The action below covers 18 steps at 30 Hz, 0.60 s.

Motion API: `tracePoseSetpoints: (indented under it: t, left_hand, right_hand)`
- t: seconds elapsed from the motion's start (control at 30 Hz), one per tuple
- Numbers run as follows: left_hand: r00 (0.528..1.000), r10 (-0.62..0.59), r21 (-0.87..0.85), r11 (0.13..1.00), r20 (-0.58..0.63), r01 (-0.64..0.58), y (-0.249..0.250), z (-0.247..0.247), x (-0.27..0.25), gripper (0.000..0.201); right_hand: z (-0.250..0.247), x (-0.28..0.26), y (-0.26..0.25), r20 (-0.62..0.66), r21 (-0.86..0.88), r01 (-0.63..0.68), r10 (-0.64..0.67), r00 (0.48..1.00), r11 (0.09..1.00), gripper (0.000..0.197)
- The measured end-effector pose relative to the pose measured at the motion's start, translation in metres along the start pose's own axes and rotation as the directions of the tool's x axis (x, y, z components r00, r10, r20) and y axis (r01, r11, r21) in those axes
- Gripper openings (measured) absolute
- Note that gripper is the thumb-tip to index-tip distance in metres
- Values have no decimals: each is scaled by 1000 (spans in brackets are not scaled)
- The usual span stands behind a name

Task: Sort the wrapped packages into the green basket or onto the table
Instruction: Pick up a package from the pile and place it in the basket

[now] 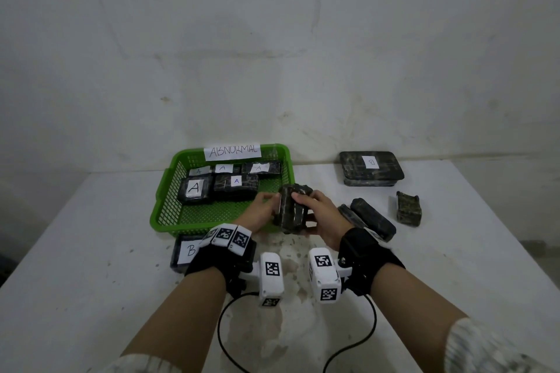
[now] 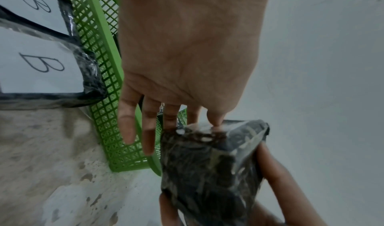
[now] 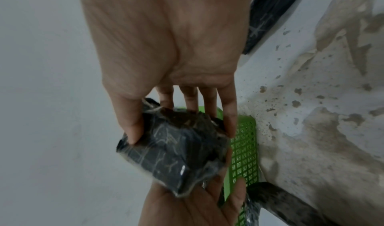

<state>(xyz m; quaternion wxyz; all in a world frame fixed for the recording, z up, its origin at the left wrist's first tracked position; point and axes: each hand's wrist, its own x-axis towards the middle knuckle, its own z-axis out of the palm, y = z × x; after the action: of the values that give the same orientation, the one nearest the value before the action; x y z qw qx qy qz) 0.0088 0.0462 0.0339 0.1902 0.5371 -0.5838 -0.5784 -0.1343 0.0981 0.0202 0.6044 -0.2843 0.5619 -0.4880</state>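
The wrapped package (image 1: 292,209) hangs above the desk (image 1: 454,251), just beside the green basket (image 1: 172,194); right hand (image 1: 324,216) grips it, left hand (image 1: 257,213) pinches its end. Rotate it slowly, hunting a label (none shows yet), before choosing a side.

The head camera looks forward and down from above the near edge of the worktop (image 1: 91,251), wide enough to take in the whole basket (image 1: 169,190), the wall (image 1: 272,39) behind it and both forearms. The left wrist camera lies close along the left hand (image 2: 187,48), facing its fingers, the basket's near side just beyond. The right wrist camera looks along the right hand (image 3: 166,40) just as closely, the basket's corner past its fingers. All three share the package (image 1: 292,209) beside the basket's near right corner.
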Motion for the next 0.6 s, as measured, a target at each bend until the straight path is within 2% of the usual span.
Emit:
tracePoseSetpoints:
  t: [0.07,0.17,0.23,0.33,0.5,0.6]
  left_hand:
    - [1000,7,-48,999,-1,-8,2,0,-1,44]
    - [997,-5,-166,986,77,18,5,3,-4,39]
    - [997,-7,-222,975,71,23,6,5,-4,34]
    - [999,-14,-305,952,37,24,5,6,0,41]
    - [999,-14,-315,949,47,28,-1,7,1,51]
    - [999,-6,-297,955,42,18,-4,7,2,55]
  right_hand:
    - [-1,0,1,-45,-9,9,-9,999,1000,40]
    - [-2,-1,0,-75,-18,18,-20,997,1000,48]
    - [-2,-2,-1,-55,-10,7,-7,998,1000,52]
    - [-4,-4,-2,-2,1,-5,5,1000,1000,57]
    - [-3,-4,-2,-48,-33,50,-52,997,998,57]
    - [-2,-3,-2,-20,-62,49,-51,999,997,58]
